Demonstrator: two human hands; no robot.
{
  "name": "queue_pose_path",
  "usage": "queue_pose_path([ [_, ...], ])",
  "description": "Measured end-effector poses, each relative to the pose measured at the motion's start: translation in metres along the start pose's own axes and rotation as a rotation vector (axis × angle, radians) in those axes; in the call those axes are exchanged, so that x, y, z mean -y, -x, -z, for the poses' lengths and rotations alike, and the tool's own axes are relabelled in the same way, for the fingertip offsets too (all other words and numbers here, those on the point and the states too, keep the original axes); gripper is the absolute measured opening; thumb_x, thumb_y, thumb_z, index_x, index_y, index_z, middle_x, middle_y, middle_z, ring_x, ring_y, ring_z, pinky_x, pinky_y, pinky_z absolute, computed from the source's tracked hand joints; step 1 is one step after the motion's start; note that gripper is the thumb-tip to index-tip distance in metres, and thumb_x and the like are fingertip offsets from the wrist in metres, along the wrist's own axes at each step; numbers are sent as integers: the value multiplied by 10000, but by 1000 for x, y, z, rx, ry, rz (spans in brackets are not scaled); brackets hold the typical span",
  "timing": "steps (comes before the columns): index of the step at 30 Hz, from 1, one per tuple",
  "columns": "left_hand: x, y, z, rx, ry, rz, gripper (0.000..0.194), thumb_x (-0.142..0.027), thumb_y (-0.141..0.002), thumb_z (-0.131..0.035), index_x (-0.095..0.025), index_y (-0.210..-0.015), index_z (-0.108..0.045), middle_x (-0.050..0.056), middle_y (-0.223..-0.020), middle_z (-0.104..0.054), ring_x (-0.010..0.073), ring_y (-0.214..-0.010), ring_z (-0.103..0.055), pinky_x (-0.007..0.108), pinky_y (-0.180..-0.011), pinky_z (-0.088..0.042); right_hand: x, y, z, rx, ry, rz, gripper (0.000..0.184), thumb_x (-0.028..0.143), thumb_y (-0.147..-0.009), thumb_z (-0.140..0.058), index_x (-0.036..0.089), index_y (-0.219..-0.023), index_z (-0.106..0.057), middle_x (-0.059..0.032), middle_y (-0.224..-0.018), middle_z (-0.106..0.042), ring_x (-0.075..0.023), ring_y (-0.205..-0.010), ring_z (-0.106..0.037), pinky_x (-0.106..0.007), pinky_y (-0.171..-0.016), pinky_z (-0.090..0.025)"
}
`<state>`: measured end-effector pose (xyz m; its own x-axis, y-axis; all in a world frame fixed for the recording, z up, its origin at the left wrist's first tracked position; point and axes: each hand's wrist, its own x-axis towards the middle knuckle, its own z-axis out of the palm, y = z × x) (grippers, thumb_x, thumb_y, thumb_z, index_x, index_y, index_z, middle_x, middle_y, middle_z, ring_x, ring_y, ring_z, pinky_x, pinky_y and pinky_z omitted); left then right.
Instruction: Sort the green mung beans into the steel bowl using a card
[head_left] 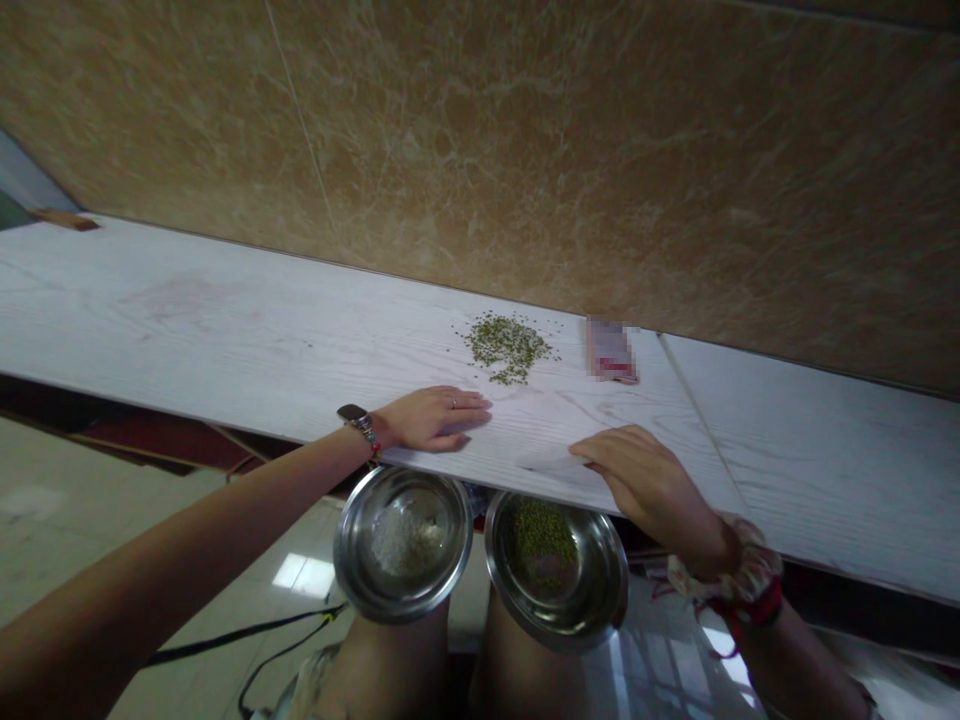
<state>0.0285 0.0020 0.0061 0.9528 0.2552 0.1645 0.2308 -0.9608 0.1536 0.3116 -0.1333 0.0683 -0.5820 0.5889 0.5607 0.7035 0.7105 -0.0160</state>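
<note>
At left, the near steel bowl (351,570) hangs just below the white counter (352,345)'s edge. The left hand (431,418) lies palm down on the counter, fingers together, thumb slightly apart. Loose green grains (508,347) lie on the counter, far and right of those fingertips, apart from them. The near right bowl (600,570) holds more grains. A blurred flat item (611,350) lies far right. The right hand (649,480) bends near the edge, its fingers together, right and near of the loose grains; whether they grip anything cannot be told.
</note>
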Motion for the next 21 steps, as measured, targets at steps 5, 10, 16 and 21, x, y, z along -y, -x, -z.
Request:
queue_pose_path([
  [5,0,0,-1,-18,1,4,403,-360,-940,-417,-205,-1308,-473,91,-1404,-468,226,-1297,-416,383,-1051,-345,-1,11,4,-35,198,-85,208,85,-877,-447,166,-962,-619,-49,-829,-715,-167,-753,-633,-308,-716,-470],
  [10,0,1,-1,-5,1,16,408,-356,-929,-426,-196,-1299,-484,92,-1404,-468,223,-1297,-417,379,-1049,-348,14,16,3,11,249,-120,241,76,-866,-423,148,-953,-636,-66,-822,-712,-178,-727,-620,-320,-692,-467],
  [16,0,1,-1,-16,11,19,418,-363,-930,-414,-169,-1291,-497,103,-1400,-472,227,-1290,-423,372,-1046,-351,36,7,8,17,173,-80,260,53,-855,-395,147,-939,-623,-44,-768,-695,-157,-680,-595,-292,-653,-461],
  [21,1,1,-3,-26,28,31,403,-364,-924,-426,-196,-1281,-506,84,-1401,-474,220,-1279,-437,362,-1041,-355,45,4,16,56,101,-66,247,57,-856,-390,143,-920,-612,-41,-760,-690,-147,-671,-596,-280,-639,-463],
])
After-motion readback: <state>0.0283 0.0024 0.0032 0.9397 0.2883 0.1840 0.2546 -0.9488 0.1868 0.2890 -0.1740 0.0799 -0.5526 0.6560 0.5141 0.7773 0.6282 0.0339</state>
